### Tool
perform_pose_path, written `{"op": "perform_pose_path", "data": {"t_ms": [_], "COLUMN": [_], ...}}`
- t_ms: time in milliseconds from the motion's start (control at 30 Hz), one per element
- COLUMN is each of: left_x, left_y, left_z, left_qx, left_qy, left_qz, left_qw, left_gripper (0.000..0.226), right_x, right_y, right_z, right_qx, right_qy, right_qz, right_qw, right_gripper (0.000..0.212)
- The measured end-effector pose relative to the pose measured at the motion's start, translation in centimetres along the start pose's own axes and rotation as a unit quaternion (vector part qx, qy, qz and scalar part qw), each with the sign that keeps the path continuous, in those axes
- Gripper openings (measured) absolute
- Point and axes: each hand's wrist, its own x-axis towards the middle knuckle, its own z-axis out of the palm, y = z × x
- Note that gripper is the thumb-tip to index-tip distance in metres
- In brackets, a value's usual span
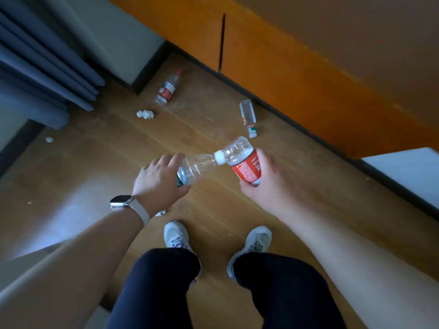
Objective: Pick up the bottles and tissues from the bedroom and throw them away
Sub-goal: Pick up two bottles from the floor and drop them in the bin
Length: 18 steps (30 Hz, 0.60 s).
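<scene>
Nearest, dark trousers and a pair of white laced shoes, planted on a wooden floor of long, smooth, slightly glossy planks. Just ahead of the shoes, a small white scrap, half hidden under the left wrist. On that wrist, a watch with a pale strap and a shiny rounded-square case.

Higher up, left hand wrapped over the thick end of a green-label bottle: clear, ribbed plastic, neck pointing right, tapering to a white cap touching the next one. Beside it, right hand curled round a red-label bottle, clear and ridged above the label, tilted, lower end buried in the palm. Both held above the floor, between the shoes and the litter beyond.

Farther out, lying on the planks: a crumpled tissue, white and lumpy; well to its left, a smaller tissue bit near the dark skirting; just beyond the crumpled one, a long bottle on its side, clear, red label, reddish cap pointing away; off to the right, a short bottle with a green cap pointing this way, close beside the base of an orange cabinet.

Farthest, smooth flat cabinet fronts split by a dark seam, a white panel at the right edge, a pale wall, and blue-grey curtain in heavy folds on the left.
</scene>
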Motion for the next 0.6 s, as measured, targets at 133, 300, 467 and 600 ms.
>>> {"op": "perform_pose_path", "data": {"t_ms": [133,300,467,600], "left_x": [-4.0,-7.9,-9.8,-10.3], "left_y": [3.3,7.8,13.5,18.4], "left_z": [-8.2,-17.9,-25.7,-30.2], "left_qx": [-0.042,-0.113,-0.138,-0.157], "left_qy": [0.027,0.082,0.136,0.168], "left_qz": [-0.035,-0.054,-0.039,-0.011], "left_qw": [0.998,0.989,0.98,0.973], "left_gripper": [0.074,0.072,0.071,0.075], "right_x": [-4.0,-7.6,-10.2,-12.0], "right_y": [-4.0,-6.4,-6.8,-5.9], "right_z": [-8.9,-19.6,-28.4,-33.9], "right_qx": [-0.023,0.015,0.033,0.057], "right_qy": [0.027,0.071,0.123,0.168], "right_qz": [-0.005,-0.026,-0.025,-0.02], "right_qw": [0.999,0.997,0.992,0.984], "right_gripper": [0.078,0.079,0.079,0.077]}}
